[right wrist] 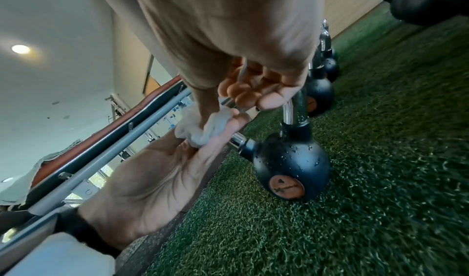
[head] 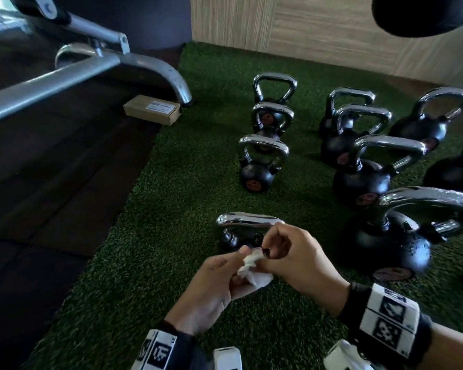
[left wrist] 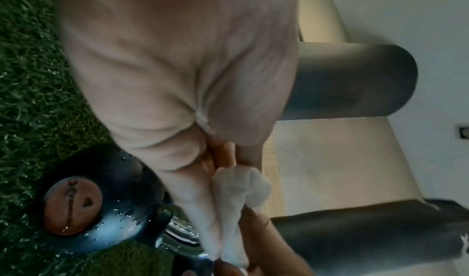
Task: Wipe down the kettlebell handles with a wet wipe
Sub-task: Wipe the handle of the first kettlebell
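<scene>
Both hands meet in front of the body, banded wrists apart. The left hand (head: 211,287) and the right hand (head: 297,260) each pinch the crumpled white wet wipe (head: 254,271) between thumb and curled fingers.

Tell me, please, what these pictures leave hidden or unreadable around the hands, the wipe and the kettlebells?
- Nearest kettlebell: in the head view both hands cover its body and right handle end.
- Wet wipe: bunched between left hand and right hand, so its wetness and dirt can't be judged.
- Disc marking: too blurred to read in the wrist views.
- Far-right kettlebell: cut off by the frame edge.
</scene>
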{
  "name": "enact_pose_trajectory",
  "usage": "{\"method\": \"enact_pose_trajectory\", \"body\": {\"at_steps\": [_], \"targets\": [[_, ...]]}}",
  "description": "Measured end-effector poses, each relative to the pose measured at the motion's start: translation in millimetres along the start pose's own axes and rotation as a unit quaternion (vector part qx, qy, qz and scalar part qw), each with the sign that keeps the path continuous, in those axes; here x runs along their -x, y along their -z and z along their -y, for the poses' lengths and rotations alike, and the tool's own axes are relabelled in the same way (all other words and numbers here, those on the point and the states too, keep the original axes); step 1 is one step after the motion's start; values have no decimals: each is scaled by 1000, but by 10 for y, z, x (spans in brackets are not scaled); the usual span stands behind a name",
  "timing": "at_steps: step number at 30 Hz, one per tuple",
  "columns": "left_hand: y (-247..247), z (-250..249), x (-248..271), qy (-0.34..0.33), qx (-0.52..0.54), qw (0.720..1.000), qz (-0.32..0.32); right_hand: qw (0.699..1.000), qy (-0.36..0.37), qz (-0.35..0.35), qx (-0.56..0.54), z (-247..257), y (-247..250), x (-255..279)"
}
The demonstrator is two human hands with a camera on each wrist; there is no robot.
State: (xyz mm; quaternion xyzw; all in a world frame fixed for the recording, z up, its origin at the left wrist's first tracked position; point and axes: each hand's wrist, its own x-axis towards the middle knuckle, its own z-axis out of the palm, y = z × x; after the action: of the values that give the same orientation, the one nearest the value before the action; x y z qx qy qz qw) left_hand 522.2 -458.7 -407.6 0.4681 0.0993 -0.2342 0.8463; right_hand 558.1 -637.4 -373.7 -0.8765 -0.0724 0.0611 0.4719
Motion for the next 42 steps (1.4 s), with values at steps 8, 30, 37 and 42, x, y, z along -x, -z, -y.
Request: {"method": "enact_pose_trajectory", "body": {"at_steps": [8,30,37,42], "targets": [[83,-204,-24,-239,-61,962,-118,997,-66,24,42,-114,228,1],[145,-63,-519,-501,-468,687,-242,990,-107,-40,-84,-989,-439,-307],[399,300,-519,-321,-284,839,-336,989,-108,-23,-103,-977,-385,-355],[210,420,-582,-345,-144,857,-355,984,-113,-21,-135,-1031,-380,-355]]}}
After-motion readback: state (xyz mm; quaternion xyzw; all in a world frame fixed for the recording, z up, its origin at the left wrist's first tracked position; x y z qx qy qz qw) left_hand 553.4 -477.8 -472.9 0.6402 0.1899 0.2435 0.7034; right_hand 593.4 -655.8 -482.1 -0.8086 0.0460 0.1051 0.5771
